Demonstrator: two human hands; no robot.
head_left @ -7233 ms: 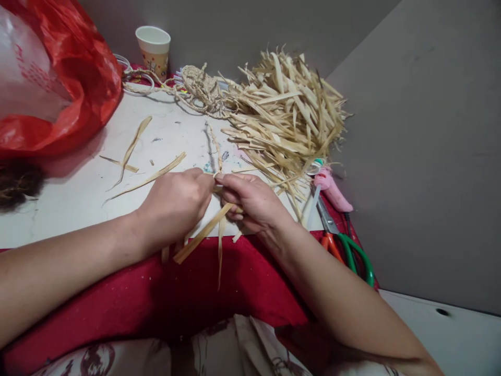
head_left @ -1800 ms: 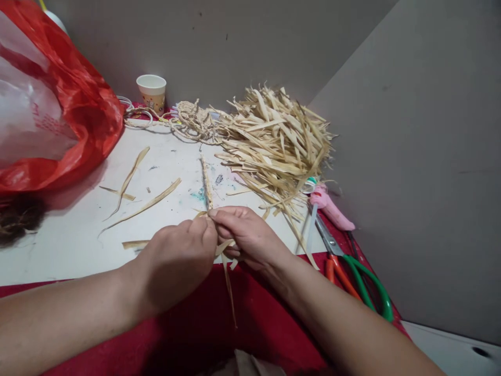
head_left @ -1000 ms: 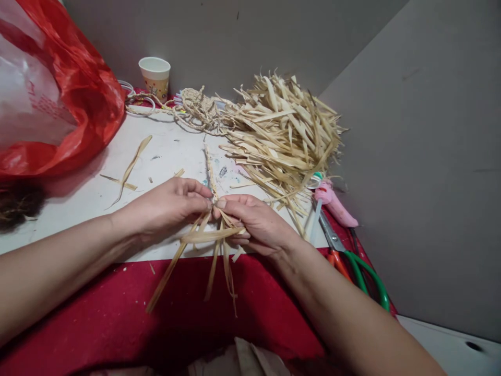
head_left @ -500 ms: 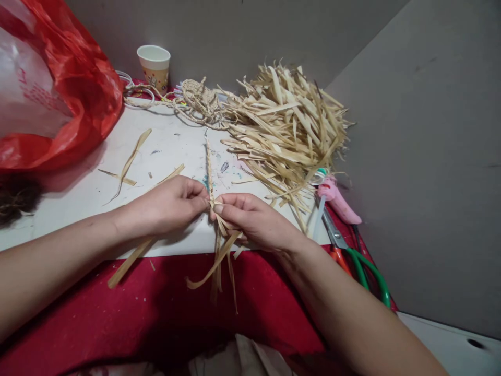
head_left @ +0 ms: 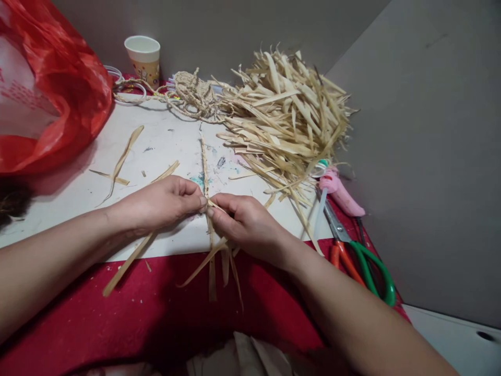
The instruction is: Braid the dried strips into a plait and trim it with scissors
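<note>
A thin braid of dried straw-like strips [head_left: 204, 162] runs up the white board from between my hands. My left hand [head_left: 172, 202] pinches the braid's lower end from the left, thumb against forefinger. On the other side, my right hand [head_left: 245, 222] is closed on the strips just below that point, its thumb and forefinger pressed together. Several loose strip ends [head_left: 212, 271] hang from under my right hand past the board's front edge. One long flat strip [head_left: 127, 269] passes beneath my left wrist.
Behind lies a heap of dried strips [head_left: 289, 109] beside a coiled braided cord [head_left: 191, 94]. A paper cup [head_left: 144, 65] and red plastic bag [head_left: 84, 99] are at left. Scissors [head_left: 340, 230] and a pink glue gun [head_left: 340, 193] rest at right, near the grey wall [head_left: 422, 156].
The view has shifted slightly. My hands still pinch the braid's lower end; the strips around my right fingers have moved, and one now hangs straight down.
</note>
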